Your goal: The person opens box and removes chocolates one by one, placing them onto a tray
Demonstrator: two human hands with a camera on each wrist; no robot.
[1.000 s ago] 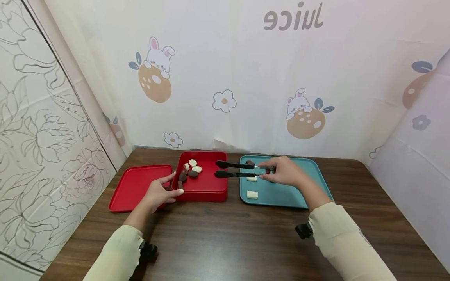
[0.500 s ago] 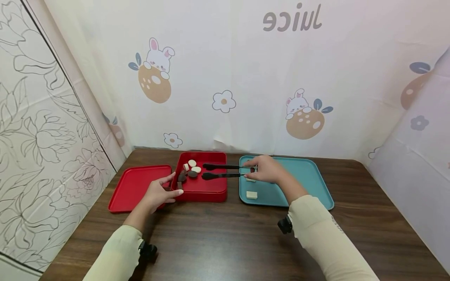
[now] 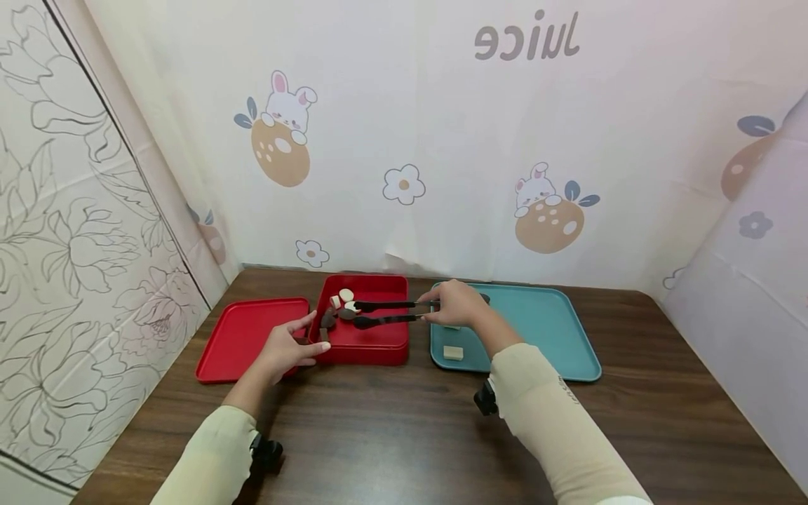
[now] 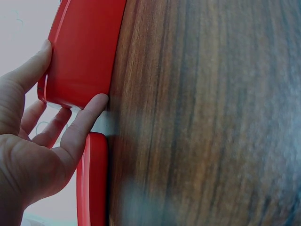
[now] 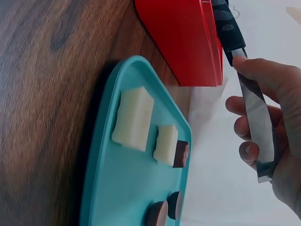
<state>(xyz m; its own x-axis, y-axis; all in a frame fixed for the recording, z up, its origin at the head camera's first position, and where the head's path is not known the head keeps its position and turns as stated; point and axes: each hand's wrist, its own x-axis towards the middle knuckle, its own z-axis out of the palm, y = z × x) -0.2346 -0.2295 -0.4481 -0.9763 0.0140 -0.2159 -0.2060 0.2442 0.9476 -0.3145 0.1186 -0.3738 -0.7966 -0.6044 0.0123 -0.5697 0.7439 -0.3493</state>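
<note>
My right hand (image 3: 459, 306) grips black-handled metal tongs (image 3: 386, 320), seen closer in the right wrist view. Their black tips stand apart over the red box (image 3: 361, 354), close to a white oval piece (image 3: 352, 306) and a dark brown one (image 3: 346, 314). Nothing shows between the tips. More white and brown pieces lie in the left half of the box. At its near left corner rests my left hand (image 3: 278, 352), thumb on the front rim and fairly straight fingers against the side wall; the left wrist view shows this contact.
Right of the box, a teal tray (image 3: 549, 344) holds a white block (image 3: 452, 353), a second white block (image 5: 165, 144) and several dark brown pieces (image 5: 156, 214). A shallow red tray (image 3: 233, 340) lies left of the box. A patterned cloth wall stands behind the table.
My right hand has moved left with the tongs, from above the teal tray's left part to its edge. The tips now reach deeper over the red box. The left hand stays put.
</note>
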